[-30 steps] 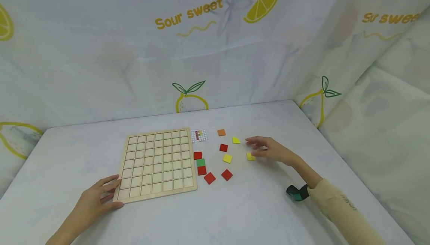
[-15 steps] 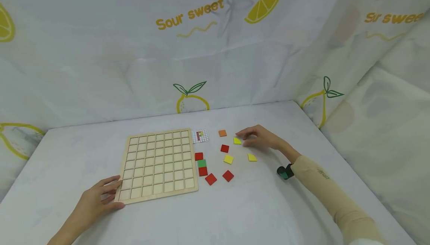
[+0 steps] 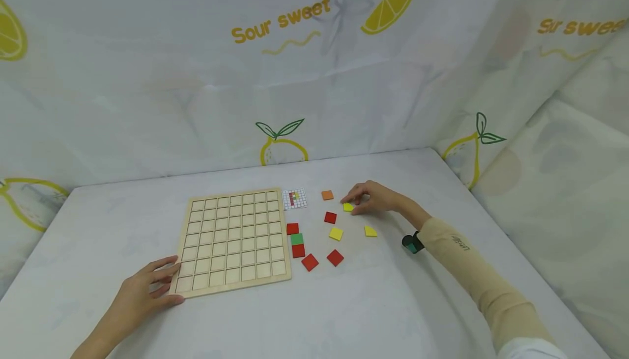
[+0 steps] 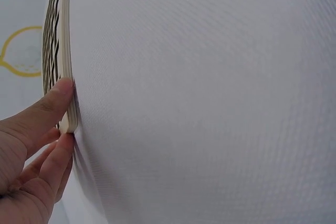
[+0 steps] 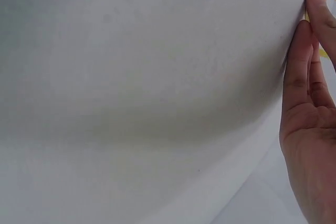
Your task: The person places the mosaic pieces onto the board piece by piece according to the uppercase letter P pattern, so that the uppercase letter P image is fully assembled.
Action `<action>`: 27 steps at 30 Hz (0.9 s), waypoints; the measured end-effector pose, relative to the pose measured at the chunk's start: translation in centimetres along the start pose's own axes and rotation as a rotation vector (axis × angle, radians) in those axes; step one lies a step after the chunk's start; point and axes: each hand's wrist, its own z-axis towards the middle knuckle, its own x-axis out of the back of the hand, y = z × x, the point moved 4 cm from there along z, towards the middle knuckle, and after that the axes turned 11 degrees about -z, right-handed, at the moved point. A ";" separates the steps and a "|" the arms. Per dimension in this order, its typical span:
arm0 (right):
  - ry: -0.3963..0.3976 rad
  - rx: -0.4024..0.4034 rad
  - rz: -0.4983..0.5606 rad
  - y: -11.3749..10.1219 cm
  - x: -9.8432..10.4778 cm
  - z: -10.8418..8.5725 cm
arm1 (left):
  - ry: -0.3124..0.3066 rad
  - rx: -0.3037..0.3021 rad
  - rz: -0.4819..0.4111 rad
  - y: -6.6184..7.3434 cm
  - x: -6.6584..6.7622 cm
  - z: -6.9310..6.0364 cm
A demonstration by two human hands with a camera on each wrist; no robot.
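A square wooden grid board (image 3: 235, 241) lies flat at the left of the table. My left hand (image 3: 140, 296) holds its near left corner, thumb on the near edge and fingers on the left side; the left wrist view shows the thumb and fingers against the board's corner (image 4: 66, 51). Over at the right, my right hand (image 3: 375, 198) pinches a yellow quarter-round tile (image 3: 348, 207) between thumb and fingers, low at the tabletop. A similar yellow tile (image 3: 371, 231) lies just nearer. In the right wrist view the fingers partly hide the pinched tile.
A small printed pattern card (image 3: 295, 198) sits beside the board's far right corner. Red tiles (image 3: 310, 262), a green tile (image 3: 297, 239), an orange tile (image 3: 327, 195) and a yellow square tile (image 3: 336, 233) lie right of the board. A lemon-print cloth (image 3: 196, 86) hangs behind.
My right hand has moved left and away from me, off the nearer yellow tile, and its fingers have closed around the farther one. The left hand stays at the board's corner.
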 end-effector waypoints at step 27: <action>0.125 -0.201 0.193 0.9 0.4 -1.2 | -0.105 -0.160 -0.249 -1.0 0.8 0.2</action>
